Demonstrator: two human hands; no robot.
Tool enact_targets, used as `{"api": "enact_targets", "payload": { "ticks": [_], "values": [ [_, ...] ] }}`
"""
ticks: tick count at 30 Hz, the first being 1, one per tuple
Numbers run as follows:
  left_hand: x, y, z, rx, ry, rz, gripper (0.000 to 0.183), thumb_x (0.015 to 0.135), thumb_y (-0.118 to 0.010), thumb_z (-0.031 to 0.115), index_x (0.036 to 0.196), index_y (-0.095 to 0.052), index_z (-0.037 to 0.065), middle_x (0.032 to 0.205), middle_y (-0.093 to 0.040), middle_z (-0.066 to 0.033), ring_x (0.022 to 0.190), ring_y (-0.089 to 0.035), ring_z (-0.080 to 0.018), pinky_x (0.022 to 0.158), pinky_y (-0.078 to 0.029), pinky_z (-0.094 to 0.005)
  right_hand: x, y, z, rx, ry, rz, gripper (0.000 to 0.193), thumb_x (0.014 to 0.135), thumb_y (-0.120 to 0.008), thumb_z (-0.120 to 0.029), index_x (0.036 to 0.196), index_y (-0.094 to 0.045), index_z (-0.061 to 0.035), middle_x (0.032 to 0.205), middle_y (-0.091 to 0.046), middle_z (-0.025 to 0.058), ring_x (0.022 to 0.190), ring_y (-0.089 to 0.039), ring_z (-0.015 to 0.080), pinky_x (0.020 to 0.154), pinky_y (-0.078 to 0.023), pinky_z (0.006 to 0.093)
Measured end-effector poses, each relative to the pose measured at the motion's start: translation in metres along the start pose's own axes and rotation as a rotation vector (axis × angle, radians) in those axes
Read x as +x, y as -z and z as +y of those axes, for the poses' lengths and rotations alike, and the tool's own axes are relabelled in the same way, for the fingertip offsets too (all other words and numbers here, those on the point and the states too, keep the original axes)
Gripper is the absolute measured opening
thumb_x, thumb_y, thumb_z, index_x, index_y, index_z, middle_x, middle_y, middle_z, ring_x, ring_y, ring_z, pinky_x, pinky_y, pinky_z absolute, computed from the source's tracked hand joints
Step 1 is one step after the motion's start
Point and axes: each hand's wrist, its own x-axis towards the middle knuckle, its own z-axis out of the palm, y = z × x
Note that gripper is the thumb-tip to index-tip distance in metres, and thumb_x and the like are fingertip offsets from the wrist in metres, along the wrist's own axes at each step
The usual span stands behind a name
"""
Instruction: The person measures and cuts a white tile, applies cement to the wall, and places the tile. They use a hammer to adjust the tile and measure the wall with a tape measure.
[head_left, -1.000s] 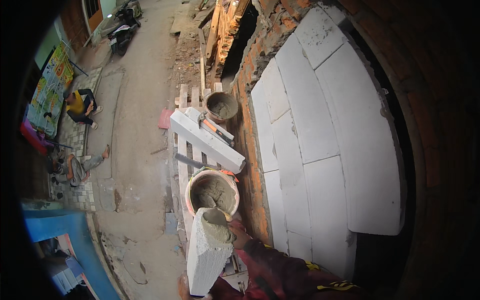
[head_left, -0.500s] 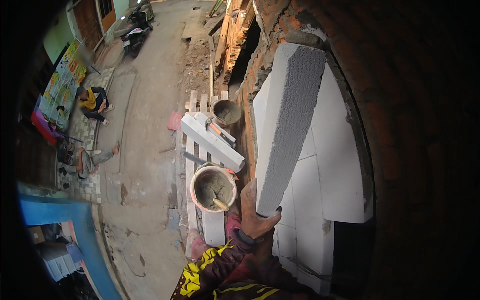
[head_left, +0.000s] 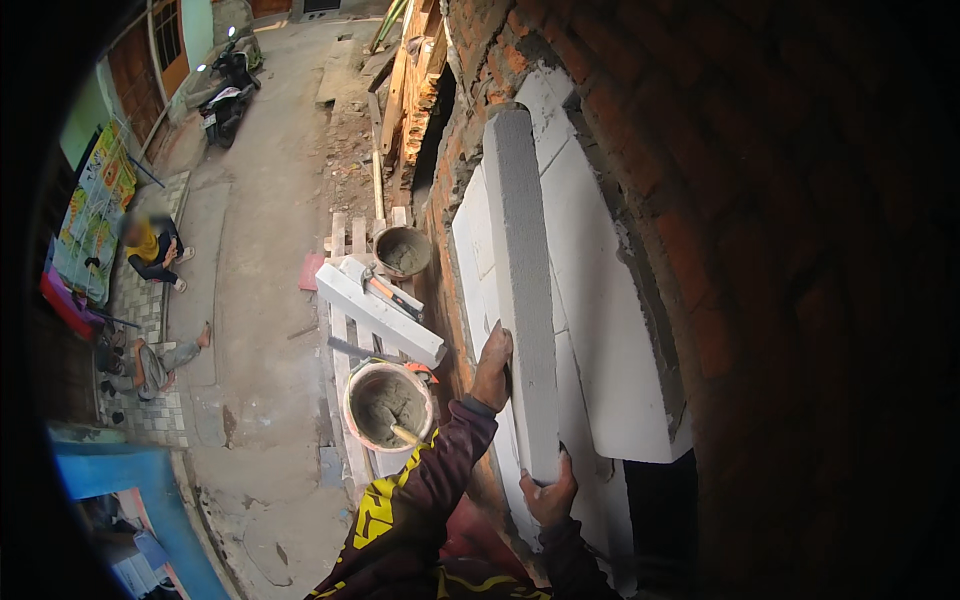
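Observation:
A long, narrow light-concrete block (head_left: 525, 290) stands up against the white block wall, its far end touching the mortar at the top of the brick opening. My left hand (head_left: 493, 368) presses and grips its left side, around the lower half, with the fingers partly hidden. At the block's near end, my right hand (head_left: 550, 492) cups the bottom corner with the thumb up along the right side. Behind it runs the white block wall (head_left: 590, 260), with joints showing between the pieces.
Left of me, a wooden pallet (head_left: 338, 235) carries a mortar bucket (head_left: 432, 405) with a trowel (head_left: 404, 434), a second bucket (head_left: 425, 240), white blocks (head_left: 375, 318) and a hammer (head_left: 378, 285). Two people (head_left: 150, 245) sit across the lane, and a motorbike (head_left: 230, 95) is parked farther off. Brickwork (head_left: 720, 250) rises at right.
The block has swung in toward the wall and its face now looks narrower. My left hand has moved up its left side, and my right hand now shows at the near end.

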Motion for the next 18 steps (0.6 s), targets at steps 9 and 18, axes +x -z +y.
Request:
{"api": "enact_targets", "payload": {
  "ticks": [9, 18],
  "values": [
    [0.091, -0.039, 0.0, -0.089, 0.007, -0.005, 0.088, 0.103, -0.044, 0.063, 0.161, -0.022, 0.001, 0.161, -0.034, -0.0166, 0.149, -0.033, -0.0261, 0.123, -0.027, -0.0411, -0.019, 0.036, 0.0, 0.083, -0.109, 0.156, 0.079, 0.079, -0.082, -0.009, 0.144, -0.04, 0.0085, 0.131, -0.055, 0.0283, 0.125, -0.058, 0.0399, 0.102, -0.049, 0.045],
    [0.12, -0.051, 0.017, 0.015, 0.16, 0.126, 0.091, 0.103, -0.053, 0.054, 0.161, -0.014, -0.005, 0.166, -0.026, -0.0197, 0.155, -0.021, -0.0277, 0.126, -0.017, -0.038, -0.004, 0.034, -0.005, 0.51, -0.161, 0.169, 0.074, 0.091, -0.065, -0.001, 0.154, -0.026, 0.0062, 0.144, -0.049, 0.0234, 0.132, -0.052, 0.0314, 0.11, -0.043, 0.0418]
  ]
}}
